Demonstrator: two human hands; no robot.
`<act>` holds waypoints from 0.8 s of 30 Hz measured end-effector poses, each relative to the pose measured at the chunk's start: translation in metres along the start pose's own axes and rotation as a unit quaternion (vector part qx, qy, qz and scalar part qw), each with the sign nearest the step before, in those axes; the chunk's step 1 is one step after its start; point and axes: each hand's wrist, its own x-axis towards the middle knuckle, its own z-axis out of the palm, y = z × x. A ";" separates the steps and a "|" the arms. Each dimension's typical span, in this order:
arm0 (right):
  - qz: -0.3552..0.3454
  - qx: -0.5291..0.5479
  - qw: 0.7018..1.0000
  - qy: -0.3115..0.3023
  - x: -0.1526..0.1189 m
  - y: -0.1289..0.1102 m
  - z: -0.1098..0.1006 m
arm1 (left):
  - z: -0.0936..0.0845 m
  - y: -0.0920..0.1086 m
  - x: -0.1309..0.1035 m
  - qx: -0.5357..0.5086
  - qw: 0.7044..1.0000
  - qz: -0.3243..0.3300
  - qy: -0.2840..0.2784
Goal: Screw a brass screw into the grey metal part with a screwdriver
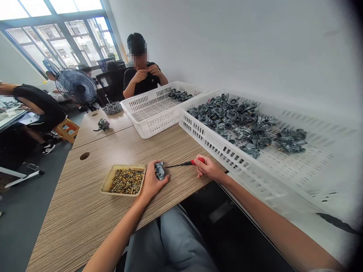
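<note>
Left, on the near worktop (82,204), a tub (107,182) of small brass-coloured pieces (127,181) stands close against the left hand (151,184); a careless wrist could tip it and scatter them. That hand is curled round a metal part (160,172) on the worktop, right of the tub. A loose hold might let the screwdriver (185,163) skid into the fingers. The part looks grey, compact and irregular, with a brass-coloured bit at its left. Farther right, the right hand (209,169) grips the screwdriver's red handle; whether the tip touches the part, I cannot tell.
</note>
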 end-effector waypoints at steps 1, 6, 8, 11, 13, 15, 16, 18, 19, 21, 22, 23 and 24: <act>0.002 -0.009 1.000 0.004 0.000 0.000 0.000 | 0.000 0.000 0.000 -0.001 1.000 0.000 0.001; -0.002 0.011 1.000 0.004 0.000 0.002 0.001 | 0.000 -0.001 0.000 -0.004 1.000 0.003 -0.003; -0.004 0.036 0.999 0.000 0.000 0.002 0.000 | 0.000 -0.001 0.000 -0.005 1.000 0.003 -0.004; -0.009 0.051 0.999 -0.011 0.000 0.003 -0.002 | 0.000 0.000 0.000 -0.006 1.000 0.004 -0.004; -0.007 0.042 0.999 -0.010 0.000 0.003 -0.002 | 0.000 0.000 -0.001 -0.006 1.000 0.005 -0.003; -0.002 0.021 1.000 -0.005 0.000 0.003 -0.002 | 0.000 0.001 -0.001 -0.006 1.000 0.004 -0.002; 0.001 0.009 1.000 -0.002 0.000 0.002 -0.002 | 0.000 0.001 -0.001 -0.006 1.000 0.003 -0.001; 0.004 -0.011 1.000 0.003 0.000 0.000 -0.001 | 0.000 0.001 -0.001 -0.006 1.000 -0.002 -0.001; 0.006 -0.018 1.000 0.004 0.000 0.000 0.000 | 0.000 0.001 0.000 -0.007 1.000 -0.006 -0.002; 0.009 -0.024 1.000 0.008 -0.001 -0.002 0.002 | -0.001 0.002 0.000 -0.007 1.000 -0.012 -0.004; 0.009 -0.022 1.000 0.011 -0.001 -0.002 0.002 | -0.001 0.002 0.000 -0.007 1.000 -0.013 -0.005; 0.006 -0.015 1.000 0.012 -0.001 -0.003 0.003 | -0.001 0.002 0.000 -0.007 1.000 -0.012 -0.006; 0.003 -0.002 1.000 0.011 -0.002 -0.003 0.003 | -0.001 0.003 0.000 -0.008 1.000 -0.011 -0.007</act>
